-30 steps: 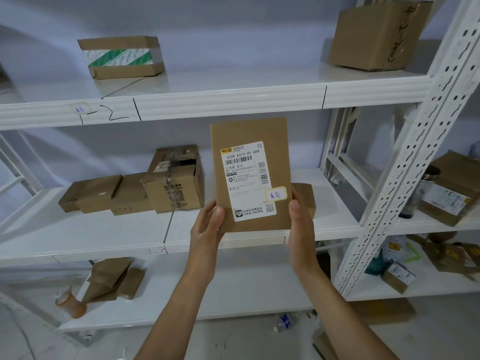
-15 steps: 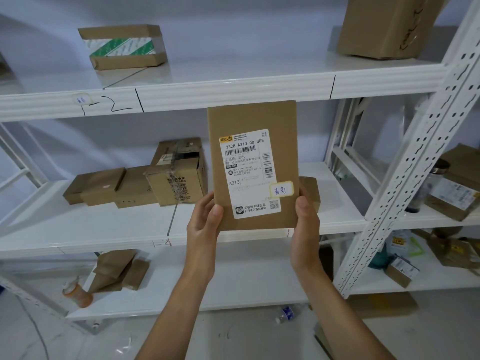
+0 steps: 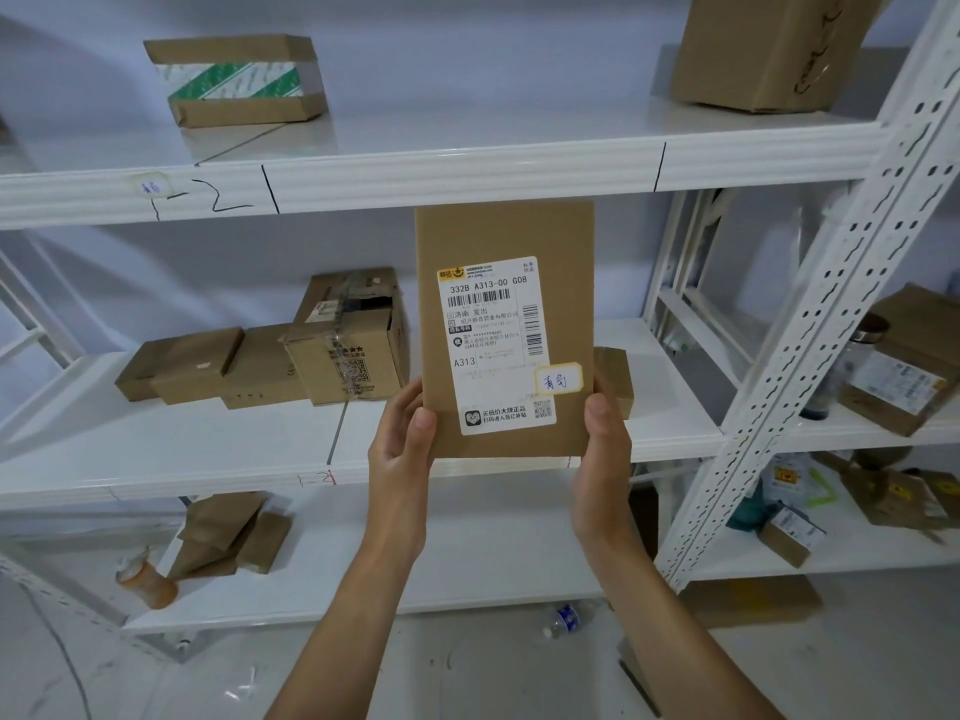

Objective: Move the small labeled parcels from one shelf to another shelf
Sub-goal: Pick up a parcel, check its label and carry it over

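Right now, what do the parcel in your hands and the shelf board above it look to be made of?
Flat parcel: plain brown cardboard, matte, with a glossy white printed label.
Upper shelf: probably white-painted metal; smooth ribbed front edge with a faint sheen, though the look leaves that open.

White metal shelving (image 3: pixel 467 171) with a perforated upright (image 3: pixel 831 324) stands against a pale bluish wall (image 3: pixel 467 54). Below, a scuffed light floor (image 3: pixel 467 672) holds a plastic bottle (image 3: pixel 563 618) under the lowest shelf.
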### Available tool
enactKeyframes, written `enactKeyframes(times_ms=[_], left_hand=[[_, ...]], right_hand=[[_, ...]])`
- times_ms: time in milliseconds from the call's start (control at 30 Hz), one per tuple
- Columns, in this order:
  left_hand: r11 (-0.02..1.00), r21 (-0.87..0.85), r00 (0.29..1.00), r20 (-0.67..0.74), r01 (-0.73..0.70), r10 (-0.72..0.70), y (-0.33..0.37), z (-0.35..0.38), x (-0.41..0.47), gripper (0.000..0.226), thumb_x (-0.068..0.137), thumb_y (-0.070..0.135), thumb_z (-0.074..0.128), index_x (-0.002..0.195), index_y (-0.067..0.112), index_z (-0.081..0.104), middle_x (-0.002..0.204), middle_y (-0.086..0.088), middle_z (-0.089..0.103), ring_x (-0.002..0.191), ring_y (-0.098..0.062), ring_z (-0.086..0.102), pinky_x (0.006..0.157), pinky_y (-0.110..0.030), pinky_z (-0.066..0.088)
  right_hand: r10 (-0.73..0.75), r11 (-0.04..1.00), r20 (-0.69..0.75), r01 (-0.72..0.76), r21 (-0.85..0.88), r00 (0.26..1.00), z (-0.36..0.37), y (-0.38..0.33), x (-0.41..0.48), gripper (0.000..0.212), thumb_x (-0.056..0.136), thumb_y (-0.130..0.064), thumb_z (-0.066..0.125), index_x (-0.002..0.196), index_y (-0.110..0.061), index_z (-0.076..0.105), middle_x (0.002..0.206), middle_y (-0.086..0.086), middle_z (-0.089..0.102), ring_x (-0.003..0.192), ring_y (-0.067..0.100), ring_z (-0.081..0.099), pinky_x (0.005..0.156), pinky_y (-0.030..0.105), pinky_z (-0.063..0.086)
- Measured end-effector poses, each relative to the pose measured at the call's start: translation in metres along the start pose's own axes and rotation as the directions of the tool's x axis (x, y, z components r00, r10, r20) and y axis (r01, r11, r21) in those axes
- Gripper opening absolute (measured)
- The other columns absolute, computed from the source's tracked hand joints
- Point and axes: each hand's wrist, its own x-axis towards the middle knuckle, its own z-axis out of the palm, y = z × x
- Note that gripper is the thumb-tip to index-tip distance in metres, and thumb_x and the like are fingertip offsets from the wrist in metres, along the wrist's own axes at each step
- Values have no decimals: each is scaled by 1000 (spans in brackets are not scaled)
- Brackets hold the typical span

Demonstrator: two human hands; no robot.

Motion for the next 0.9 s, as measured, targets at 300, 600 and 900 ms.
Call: enactKeyframes(times_ms=[300,600,900], left_hand=[[1000,-21,1000,-17,18,-19,-1,2,-3,101,63,84,75,137,17,61,129,-7,74,121,-26,70,104,-49,55],[999,16,998,40,37,-37,1,9,8,49,72,74,72,114,47,76,118,11,80,109,-4,74,83,-17,59],[981,116,987,12,157,-160,-12,9,41,20,94,59,64,101,47,78,111,11,80,117,-16,71,103,-40,56]], right_hand=[[-2,1000,15,1,13,1000,-2,2,-1,69,94,-56,49,148,-13,53,141,10,67,132,27,62,113,58,46],[26,998,31,-24,-61,999,-6,9,24,60,96,-56,48,145,-24,58,142,3,67,135,23,60,116,59,42],[182,970,137,-154,-190,974,-14,25,63,53,92,-56,45,140,-41,62,135,-10,72,128,11,64,116,49,44]])
